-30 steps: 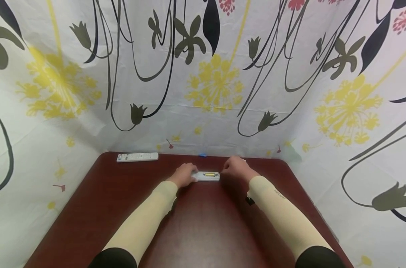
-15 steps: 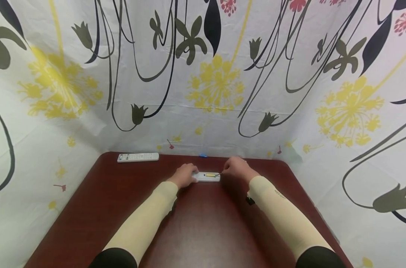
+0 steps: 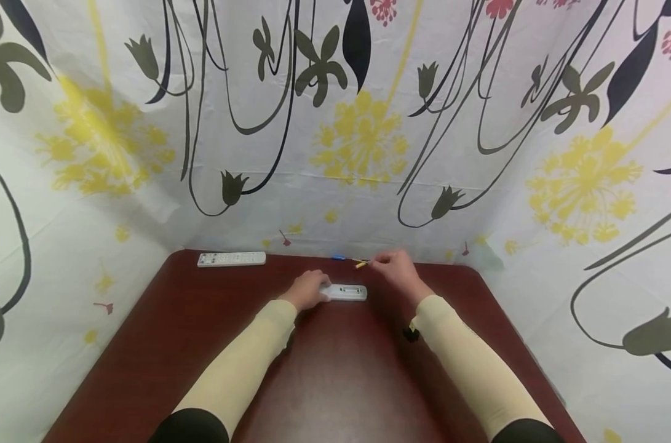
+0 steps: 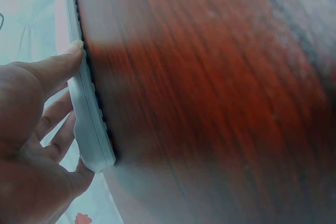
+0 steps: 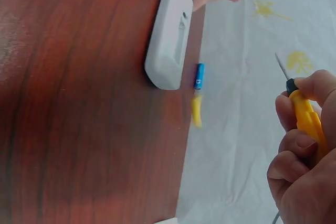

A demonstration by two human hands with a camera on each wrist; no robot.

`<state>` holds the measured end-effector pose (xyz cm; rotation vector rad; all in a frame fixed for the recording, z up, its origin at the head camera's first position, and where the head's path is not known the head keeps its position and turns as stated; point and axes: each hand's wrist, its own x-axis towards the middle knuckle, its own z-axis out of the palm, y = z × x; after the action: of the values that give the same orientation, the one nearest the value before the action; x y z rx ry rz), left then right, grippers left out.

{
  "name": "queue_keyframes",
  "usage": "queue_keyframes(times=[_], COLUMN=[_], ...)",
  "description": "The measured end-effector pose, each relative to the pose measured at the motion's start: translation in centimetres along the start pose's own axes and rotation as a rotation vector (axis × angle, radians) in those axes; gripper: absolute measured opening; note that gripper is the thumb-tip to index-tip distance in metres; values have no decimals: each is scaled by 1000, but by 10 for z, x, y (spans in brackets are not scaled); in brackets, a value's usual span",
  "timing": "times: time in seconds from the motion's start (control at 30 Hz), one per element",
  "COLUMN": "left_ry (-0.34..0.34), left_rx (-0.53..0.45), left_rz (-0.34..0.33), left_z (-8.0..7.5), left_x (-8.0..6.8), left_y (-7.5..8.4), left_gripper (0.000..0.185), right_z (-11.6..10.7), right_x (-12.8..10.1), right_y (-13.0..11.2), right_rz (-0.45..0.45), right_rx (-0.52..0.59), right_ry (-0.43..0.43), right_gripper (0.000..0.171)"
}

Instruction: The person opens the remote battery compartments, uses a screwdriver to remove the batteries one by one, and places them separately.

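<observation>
Flower-printed white cloth walls in a dark red wooden worktop (image 3: 335, 369). On it, near the far edge, lies a small white plastic remote control (image 3: 346, 293), back side up, with its battery bay showing open and, as far as I can tell, empty. The left hand (image 3: 307, 290) holds this remote by its left end, thumb and fingers pressed along its sides. The right hand (image 3: 397, 266) is lifted clear of it, its grip closed round a small yellow-handled screwdriver (image 5: 307, 119) with the thin blade pointing up. A blue and yellow battery (image 5: 197, 92) lies by the worktop's far edge, just beside the remote. A second, longer white remote (image 3: 231, 259) rests at the far left corner. Judging by this, the opening and emptying look done; refitting remains.
</observation>
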<state>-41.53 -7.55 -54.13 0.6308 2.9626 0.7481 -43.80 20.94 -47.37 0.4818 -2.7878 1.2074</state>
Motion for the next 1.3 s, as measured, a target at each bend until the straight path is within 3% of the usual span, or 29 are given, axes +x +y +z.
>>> queue_keyframes(times=[0.37, 0.73, 1.3], left_ry=[-14, -19, -20], left_rx=[2, 6, 18], left_rz=[-2, -18, -17], left_z=[0, 1, 3], left_x=[0, 2, 3], left_y=[1, 0, 1], left_gripper=[30, 31, 33], right_z=[9, 16, 24], right_x=[-16, -29, -37], right_y=[5, -1, -7], right_rz=[14, 109, 78], right_rx=[32, 39, 34], right_ry=[31, 37, 43], right_gripper=[18, 21, 18])
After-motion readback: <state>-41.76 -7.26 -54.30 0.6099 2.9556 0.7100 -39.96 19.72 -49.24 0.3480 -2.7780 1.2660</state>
